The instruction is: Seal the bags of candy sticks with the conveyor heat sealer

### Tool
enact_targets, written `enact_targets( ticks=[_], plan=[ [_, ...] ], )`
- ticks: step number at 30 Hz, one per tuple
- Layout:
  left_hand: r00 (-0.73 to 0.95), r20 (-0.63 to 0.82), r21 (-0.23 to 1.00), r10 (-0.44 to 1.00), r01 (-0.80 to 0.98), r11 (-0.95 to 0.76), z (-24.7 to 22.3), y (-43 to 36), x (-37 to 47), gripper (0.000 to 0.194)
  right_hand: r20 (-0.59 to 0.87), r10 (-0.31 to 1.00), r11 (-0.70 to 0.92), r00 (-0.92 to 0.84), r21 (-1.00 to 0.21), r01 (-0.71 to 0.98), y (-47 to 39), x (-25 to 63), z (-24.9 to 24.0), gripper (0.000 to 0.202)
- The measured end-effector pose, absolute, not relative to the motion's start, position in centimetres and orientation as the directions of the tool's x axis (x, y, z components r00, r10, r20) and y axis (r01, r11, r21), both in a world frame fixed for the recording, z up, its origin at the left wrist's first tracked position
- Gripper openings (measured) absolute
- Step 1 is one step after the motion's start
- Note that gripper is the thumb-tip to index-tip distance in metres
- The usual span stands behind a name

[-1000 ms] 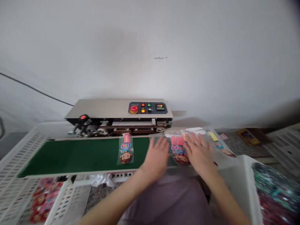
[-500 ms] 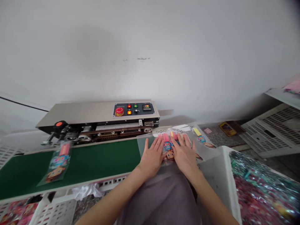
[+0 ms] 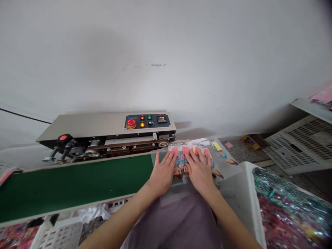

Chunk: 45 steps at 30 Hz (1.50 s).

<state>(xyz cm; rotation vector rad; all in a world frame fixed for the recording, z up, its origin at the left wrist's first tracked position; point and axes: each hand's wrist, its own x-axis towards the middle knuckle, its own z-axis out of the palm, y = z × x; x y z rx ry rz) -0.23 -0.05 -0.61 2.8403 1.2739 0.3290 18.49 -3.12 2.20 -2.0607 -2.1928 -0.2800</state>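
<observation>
Several clear bags with pink and yellow straps and cartoon heads (image 3: 177, 171) lie overlapped at the right end of the green belt (image 3: 103, 180). My left hand (image 3: 163, 172) rests on the leftmost bag with its fingers spread. Flat on the bags to its right is my right hand (image 3: 199, 171), fingers apart. Another bag with a yellow strap (image 3: 220, 152) lies to the right of both hands. Metal rings show along the top of the bags. Behind the belt stands a sealing machine (image 3: 103, 126) with a red button and lit digits.
A white box (image 3: 249, 183) full of shiny wrapped items stands at the right. Beyond it is a white slatted crate (image 3: 290, 148). Below the belt at the left are a perforated basket (image 3: 61, 237) and white crumpled plastic (image 3: 94, 212). A wall rises behind.
The bag on the belt has travelled left, with only a pink piece left at the frame's edge. Both hands have shifted slightly left, and the bags under them are more spread apart.
</observation>
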Motion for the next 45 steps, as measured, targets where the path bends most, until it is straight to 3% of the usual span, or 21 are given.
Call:
enact_targets(
  ticks=[13,22,26,29,32,38,45],
  plan=[
    [0.556,0.136,0.080,0.820,0.819,-0.568,0.5,-0.6,-4.2,0.050,0.175,0.977,0.130,-0.120,-0.043,0.991,-2.7,15.4,1.9,0.042],
    [0.256,0.218,-0.018,0.942,0.966,-0.259,2.4,-2.8,-10.5,0.048,0.232,0.964,0.127,-0.132,0.036,0.991,-3.8,17.2,3.4,0.042],
    [0.437,0.160,0.071,0.885,0.889,-0.452,3.4,-2.8,-8.8,0.042,0.254,0.967,-0.030,0.008,0.085,0.996,-3.6,21.7,3.6,0.043],
    [0.617,0.164,0.155,0.770,0.755,-0.637,3.6,-1.2,-5.0,0.042,0.155,0.977,-0.166,0.150,0.102,0.981,-3.3,23.7,2.5,0.048],
    [0.716,0.164,0.191,0.678,0.652,-0.734,3.1,0.4,-1.3,0.045,0.086,0.981,-0.184,0.177,0.084,0.979,-3.4,23.1,0.7,0.054],
    [0.735,0.123,0.138,0.667,0.653,-0.744,0.4,0.8,0.3,0.058,0.137,0.980,-0.150,0.143,0.046,0.988,-3.8,18.6,-0.4,0.055],
    [0.710,0.087,0.054,0.698,0.697,-0.715,0.5,0.4,-4.1,0.056,0.089,0.992,-0.093,0.094,-0.020,0.995,-3.1,16.0,1.2,0.054]
  ],
)
